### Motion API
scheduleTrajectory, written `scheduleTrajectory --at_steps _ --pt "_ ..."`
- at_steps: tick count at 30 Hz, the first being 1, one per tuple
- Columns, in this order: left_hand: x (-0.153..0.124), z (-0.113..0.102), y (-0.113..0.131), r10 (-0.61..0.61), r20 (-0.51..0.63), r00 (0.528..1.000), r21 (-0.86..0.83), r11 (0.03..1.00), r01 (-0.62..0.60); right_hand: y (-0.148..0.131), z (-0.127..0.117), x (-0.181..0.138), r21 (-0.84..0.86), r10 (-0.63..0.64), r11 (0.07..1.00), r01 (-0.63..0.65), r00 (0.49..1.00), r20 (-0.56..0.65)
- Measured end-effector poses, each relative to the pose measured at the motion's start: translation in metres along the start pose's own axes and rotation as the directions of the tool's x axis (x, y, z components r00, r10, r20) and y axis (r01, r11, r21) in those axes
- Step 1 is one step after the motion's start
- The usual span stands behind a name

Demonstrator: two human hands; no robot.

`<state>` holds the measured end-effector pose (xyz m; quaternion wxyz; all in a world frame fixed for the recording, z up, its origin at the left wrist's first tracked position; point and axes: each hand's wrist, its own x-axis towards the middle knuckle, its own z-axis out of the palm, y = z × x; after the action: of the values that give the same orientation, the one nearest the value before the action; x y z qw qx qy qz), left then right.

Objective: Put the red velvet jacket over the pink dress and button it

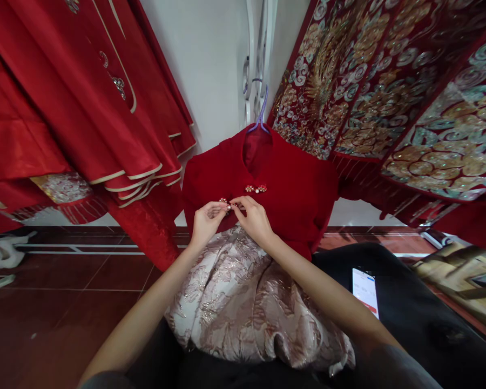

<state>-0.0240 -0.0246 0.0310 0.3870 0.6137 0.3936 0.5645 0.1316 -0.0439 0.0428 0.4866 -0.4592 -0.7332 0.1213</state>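
Note:
A red garment [295, 178] with a stand collar hangs in front of me on a purple hanger [261, 118]. Below its collar sits a fastened ornamental clasp [256, 189] with a pearl in the middle. Just lower, a second pearl clasp [228, 206] is pinched between the fingertips of my left hand [208, 219] and my right hand [254, 216]. Whether its two halves are joined is hidden by the fingers. The garment's patterned pink-silver brocade skirt [243, 302] spreads over my lap beneath both forearms.
Red gowns with pale trim [117, 119] hang at the left. Embroidered, sequined red garments [372, 81] hang at the right. A lit phone [364, 292] lies on a black padded seat [413, 324]. White shoes [8, 253] stand at far left on the tiled floor [65, 308].

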Motion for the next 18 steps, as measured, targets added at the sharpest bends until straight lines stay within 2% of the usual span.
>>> scheduleTrajectory --at_steps 3,5,7,9,12,14,16,18 --pt "0.000 0.003 -0.001 -0.051 -0.032 0.998 -0.075 0.996 0.048 0.004 -0.001 -0.001 0.095 0.034 0.995 -0.038 0.999 0.035" --pt "0.000 0.004 -0.004 -0.054 -0.045 0.998 -0.059 0.997 0.051 0.006 -0.006 -0.003 0.192 0.063 0.978 -0.077 0.995 0.081" --pt "-0.003 0.002 -0.008 -0.006 -0.048 0.999 0.034 0.999 0.008 0.006 -0.016 -0.005 0.250 0.101 0.960 -0.130 0.987 0.125" --pt "-0.008 -0.006 -0.013 0.054 0.011 0.998 0.182 0.982 -0.055 0.006 -0.032 -0.010 0.246 0.159 0.949 -0.196 0.974 0.162" --pt "-0.020 -0.027 -0.020 0.055 0.242 0.969 0.407 0.901 -0.152 0.005 -0.058 -0.022 0.156 0.224 0.948 -0.276 0.931 0.288" --pt "-0.027 -0.041 -0.024 0.020 0.346 0.938 0.531 0.820 -0.213 0.006 -0.072 -0.034 0.031 0.232 0.965 -0.261 0.902 0.364" --pt "-0.030 -0.051 -0.024 -0.002 0.355 0.935 0.623 0.746 -0.235 0.007 -0.078 -0.045 -0.146 0.236 0.970 -0.197 0.908 0.345" --pt "-0.031 -0.052 -0.020 -0.005 0.328 0.945 0.661 0.716 -0.226 0.009 -0.076 -0.055 -0.307 0.236 0.941 -0.144 0.928 0.287"
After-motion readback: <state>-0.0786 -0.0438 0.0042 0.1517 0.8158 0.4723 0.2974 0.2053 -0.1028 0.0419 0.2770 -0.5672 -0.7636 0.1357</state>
